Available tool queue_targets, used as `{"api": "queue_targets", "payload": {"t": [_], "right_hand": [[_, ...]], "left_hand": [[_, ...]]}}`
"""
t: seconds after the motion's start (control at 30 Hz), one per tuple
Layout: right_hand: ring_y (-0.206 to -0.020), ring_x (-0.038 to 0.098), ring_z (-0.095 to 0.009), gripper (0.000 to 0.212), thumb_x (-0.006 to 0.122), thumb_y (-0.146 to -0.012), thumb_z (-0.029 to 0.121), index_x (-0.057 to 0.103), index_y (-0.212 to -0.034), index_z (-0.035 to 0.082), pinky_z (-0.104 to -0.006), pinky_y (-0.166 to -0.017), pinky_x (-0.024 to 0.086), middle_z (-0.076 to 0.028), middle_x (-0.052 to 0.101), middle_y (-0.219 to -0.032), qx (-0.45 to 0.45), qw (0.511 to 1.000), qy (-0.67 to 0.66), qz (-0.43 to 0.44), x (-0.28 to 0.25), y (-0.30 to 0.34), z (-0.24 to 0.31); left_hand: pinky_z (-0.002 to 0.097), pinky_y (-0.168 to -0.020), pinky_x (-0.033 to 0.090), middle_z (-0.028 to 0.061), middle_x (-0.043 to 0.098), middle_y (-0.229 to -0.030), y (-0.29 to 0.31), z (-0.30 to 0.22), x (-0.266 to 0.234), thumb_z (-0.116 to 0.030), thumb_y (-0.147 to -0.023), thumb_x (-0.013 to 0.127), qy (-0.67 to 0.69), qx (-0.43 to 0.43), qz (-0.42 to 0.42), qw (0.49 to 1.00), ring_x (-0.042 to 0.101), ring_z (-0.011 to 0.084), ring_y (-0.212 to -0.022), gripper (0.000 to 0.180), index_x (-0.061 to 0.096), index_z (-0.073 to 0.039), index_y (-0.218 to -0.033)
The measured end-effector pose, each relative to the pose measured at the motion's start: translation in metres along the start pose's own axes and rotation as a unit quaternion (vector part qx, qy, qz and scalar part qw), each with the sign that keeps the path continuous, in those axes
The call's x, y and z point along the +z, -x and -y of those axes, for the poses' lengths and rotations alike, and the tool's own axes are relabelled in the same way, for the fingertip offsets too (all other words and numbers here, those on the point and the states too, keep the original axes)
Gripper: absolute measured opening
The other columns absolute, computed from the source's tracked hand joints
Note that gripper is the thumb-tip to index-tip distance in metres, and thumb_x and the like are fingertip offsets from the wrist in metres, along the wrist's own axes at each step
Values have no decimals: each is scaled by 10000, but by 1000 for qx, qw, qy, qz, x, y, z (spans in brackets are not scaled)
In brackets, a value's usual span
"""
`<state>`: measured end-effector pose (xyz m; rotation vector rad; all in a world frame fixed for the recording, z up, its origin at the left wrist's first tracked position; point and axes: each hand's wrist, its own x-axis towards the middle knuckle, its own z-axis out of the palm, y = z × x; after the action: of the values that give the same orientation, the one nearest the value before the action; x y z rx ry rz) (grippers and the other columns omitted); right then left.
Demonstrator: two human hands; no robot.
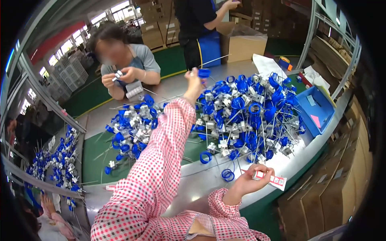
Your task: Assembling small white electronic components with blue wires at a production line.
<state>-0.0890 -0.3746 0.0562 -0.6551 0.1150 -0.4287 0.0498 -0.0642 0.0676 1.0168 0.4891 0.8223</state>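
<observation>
My left hand [194, 83] is stretched out to the far side of the table, its fingers closed on a blue-coiled part [204, 73] with a thin metal rod sticking out to the right. My right hand [254, 181], low at the table's near edge, is closed round a small red-and-white squeeze tube [277, 180] with a flat end. Just left of it lies a loose blue coil [227, 174]. Between and beyond the hands spreads a large heap of blue-coiled parts [249, 116] with grey-white blocks and thin rods. Left of my forearm is a smaller heap [134, 128] of the same parts.
Across the table a co-worker [128, 60] handles a small white part; another person [197, 28] stands behind. A blue tray [315, 112] sits at the right, near an open cardboard box [246, 44]. More parts [60, 160] lie beyond the metal frame at the left.
</observation>
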Motion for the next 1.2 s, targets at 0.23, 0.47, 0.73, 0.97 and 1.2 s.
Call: {"api": "queue_targets", "payload": {"t": [0.23,0.47,0.73,0.97,1.2], "right_hand": [[-428,270,-77,177,423,-820,212,374,-718,76,-195,-403,199,-2,372,-509,17,999,-30,-29,-6,-16,18],[-396,267,-77,164,394,-816,198,357,-713,76,-197,-387,193,-10,377,-490,60,997,-33,24,17,9,6],[-376,284,-78,124,381,-815,192,349,-784,76,-198,-364,192,-20,407,-487,83,991,-15,99,36,45,7],[-373,266,-86,154,394,-819,212,329,-786,76,-206,-371,207,-24,382,-479,50,986,35,153,56,75,12],[-396,278,-88,173,417,-847,229,377,-788,71,-200,-376,212,-25,402,-490,81,979,0,185,49,83,12]], "left_hand": [[368,-901,382,121,420,-1263,-18,-57,9,-406,-858,409,-699,8,399,593,458,268,-1094,527,404,-42,-1240],[333,-694,459,113,623,-880,3,-113,-127,-189,-767,509,-794,38,445,411,589,239,-759,266,603,-73,-988],[397,-860,369,104,503,-1057,85,-65,-219,-168,-624,612,-813,94,409,405,375,284,-1077,419,565,-67,-1028],[404,-824,316,33,559,-950,111,-58,-212,-118,-613,634,-855,257,336,300,456,206,-985,255,633,-128,-868],[388,-791,334,82,540,-867,132,-124,-225,-171,-645,613,-816,301,293,396,497,247,-908,274,587,-102,-909]]}}
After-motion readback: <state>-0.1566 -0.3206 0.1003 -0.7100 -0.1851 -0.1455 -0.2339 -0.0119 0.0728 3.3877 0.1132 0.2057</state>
